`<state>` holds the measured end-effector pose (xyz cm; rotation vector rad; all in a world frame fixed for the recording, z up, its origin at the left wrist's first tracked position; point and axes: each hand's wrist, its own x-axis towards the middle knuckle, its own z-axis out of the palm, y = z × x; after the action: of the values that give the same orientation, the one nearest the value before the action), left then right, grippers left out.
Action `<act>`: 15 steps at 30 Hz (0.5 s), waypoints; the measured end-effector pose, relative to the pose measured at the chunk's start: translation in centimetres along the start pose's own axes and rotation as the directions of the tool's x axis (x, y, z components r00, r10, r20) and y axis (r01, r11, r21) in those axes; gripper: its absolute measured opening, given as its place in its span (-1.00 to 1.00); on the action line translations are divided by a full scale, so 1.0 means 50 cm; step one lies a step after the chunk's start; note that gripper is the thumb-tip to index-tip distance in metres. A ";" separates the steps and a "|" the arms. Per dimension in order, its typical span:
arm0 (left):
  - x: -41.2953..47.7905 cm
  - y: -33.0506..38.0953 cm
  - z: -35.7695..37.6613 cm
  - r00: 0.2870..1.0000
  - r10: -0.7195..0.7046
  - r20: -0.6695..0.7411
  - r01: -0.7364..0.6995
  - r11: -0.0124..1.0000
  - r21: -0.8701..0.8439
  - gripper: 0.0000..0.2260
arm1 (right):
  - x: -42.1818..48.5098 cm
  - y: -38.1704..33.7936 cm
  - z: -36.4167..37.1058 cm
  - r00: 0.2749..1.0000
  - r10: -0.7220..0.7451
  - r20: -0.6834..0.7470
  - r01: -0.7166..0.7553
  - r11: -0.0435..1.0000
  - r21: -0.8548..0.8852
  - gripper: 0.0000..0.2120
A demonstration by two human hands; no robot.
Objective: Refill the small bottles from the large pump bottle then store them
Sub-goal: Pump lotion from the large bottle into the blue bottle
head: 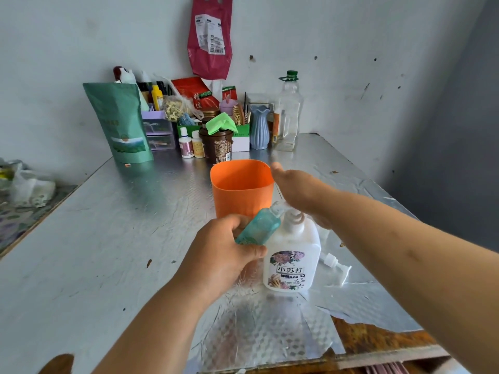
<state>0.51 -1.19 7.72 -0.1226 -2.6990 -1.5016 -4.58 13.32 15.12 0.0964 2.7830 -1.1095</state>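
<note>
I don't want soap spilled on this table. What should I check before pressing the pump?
1. The large pump bottle stands upright on the table: ok.
2. The left hand grips the small teal bottle: ok.
3. Small bottle's mouth sits at the spout: cannot tell, blurred.
4. The right hand is above the pump: ok.
5. The orange tub is open, behind the bottles: ok.
</note>
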 end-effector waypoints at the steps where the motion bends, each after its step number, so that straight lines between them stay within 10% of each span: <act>1: 0.000 0.002 -0.003 1.000 0.002 0.000 -0.002 1.000 0.007 -0.77 | -0.002 -0.001 -0.004 1.000 0.006 0.007 -0.007 0.999 0.037 -0.39; 15: 0.004 0.009 -0.005 1.000 0.011 -0.014 -0.011 1.000 0.019 -0.77 | -0.015 -0.009 -0.011 0.999 -0.036 0.036 0.037 0.998 -0.048 -0.49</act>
<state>0.37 -1.15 8.26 -0.1253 -2.6962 -1.4681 -3.94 13.37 15.94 0.0202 2.7891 -1.0398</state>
